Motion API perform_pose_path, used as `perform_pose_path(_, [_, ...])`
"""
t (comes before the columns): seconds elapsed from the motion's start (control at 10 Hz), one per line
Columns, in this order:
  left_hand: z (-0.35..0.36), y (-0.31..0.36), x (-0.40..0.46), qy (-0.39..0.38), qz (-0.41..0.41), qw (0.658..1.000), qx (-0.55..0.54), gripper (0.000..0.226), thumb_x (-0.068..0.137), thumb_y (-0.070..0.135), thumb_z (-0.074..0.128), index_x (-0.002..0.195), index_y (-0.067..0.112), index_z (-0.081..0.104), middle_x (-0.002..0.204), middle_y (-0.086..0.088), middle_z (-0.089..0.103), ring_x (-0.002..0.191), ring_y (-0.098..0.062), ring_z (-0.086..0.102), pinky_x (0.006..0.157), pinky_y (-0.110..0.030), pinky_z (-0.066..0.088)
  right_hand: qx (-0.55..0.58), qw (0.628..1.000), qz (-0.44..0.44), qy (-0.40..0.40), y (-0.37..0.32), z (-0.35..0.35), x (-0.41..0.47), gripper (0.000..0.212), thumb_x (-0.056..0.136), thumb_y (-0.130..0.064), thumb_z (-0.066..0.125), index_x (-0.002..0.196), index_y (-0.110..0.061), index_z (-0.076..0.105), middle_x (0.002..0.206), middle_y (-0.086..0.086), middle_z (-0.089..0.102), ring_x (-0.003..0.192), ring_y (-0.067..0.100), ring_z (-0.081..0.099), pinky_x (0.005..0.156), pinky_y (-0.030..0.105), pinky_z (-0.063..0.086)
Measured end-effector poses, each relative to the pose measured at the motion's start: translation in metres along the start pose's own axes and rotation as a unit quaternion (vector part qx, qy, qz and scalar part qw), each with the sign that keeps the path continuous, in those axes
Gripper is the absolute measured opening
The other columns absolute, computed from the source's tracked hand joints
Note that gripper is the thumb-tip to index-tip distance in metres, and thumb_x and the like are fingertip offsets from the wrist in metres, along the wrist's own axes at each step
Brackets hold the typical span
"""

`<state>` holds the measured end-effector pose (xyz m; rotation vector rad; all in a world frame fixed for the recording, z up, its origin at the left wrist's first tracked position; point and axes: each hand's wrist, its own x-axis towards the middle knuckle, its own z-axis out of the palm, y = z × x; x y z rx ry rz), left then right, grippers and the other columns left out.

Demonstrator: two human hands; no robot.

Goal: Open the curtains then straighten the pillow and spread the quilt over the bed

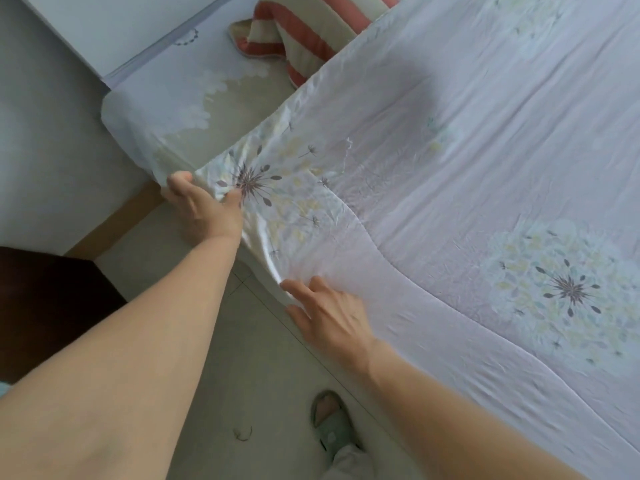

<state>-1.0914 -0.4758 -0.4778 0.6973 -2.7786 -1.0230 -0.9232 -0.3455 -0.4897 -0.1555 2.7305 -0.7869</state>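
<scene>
Pinching the quilt (433, 161) corner, the left hand (204, 202) grips while the right hand (329, 313) rests flat, fingers (294, 289) apart, on its edge.

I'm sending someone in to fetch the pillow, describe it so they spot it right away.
Start at the bed and follow the pale floral quilt to its top edge. The pillow pokes out there, the only thing with broad red and cream stripes.
</scene>
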Motion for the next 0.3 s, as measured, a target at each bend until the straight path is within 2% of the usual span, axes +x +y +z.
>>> perform_pose_path(0.1, [-0.007, 0.0, -0.011, -0.017, 0.243, 0.95, 0.198, 0.032, 0.08, 0.006, 0.07, 0.104, 0.018, 0.053, 0.116, -0.009, 0.05, 0.109, -0.029, 0.049, 0.086, -0.038, 0.039, 0.033, 0.999, 0.029, 0.018, 0.003, -0.005, -0.001, 0.032, 0.101, -0.034, 0.039, 0.131, -0.037, 0.049, 0.102, 0.002, 0.054, 0.078, 0.03, 0.062, 0.059, 0.035, 0.046])
perform_pose_path(0.2, [-0.009, -0.001, -0.028, -0.111, 0.294, 0.912, 0.264, 0.017, 0.089, 0.01, 0.059, 0.097, 0.024, 0.061, 0.111, -0.004, 0.055, 0.109, -0.026, 0.048, 0.089, -0.037, 0.034, 0.101, 0.991, 0.083, 0.028, 0.005, -0.012, -0.009, 0.033, 0.098, -0.022, 0.041, 0.123, -0.033, 0.059, 0.101, -0.002, 0.057, 0.081, 0.024, 0.062, 0.066, 0.036, 0.05])
perform_pose_path(0.3, [-0.017, -0.001, -0.056, -0.16, 0.262, 0.913, 0.267, 0.024, 0.092, 0.019, 0.053, 0.114, 0.024, 0.058, 0.122, -0.004, 0.054, 0.119, -0.025, 0.045, 0.097, -0.041, 0.034, 0.16, 0.975, 0.15, 0.045, 0.008, -0.028, -0.025, 0.033, 0.097, -0.018, 0.04, 0.118, -0.029, 0.063, 0.104, -0.006, 0.06, 0.088, 0.016, 0.06, 0.072, 0.032, 0.048])
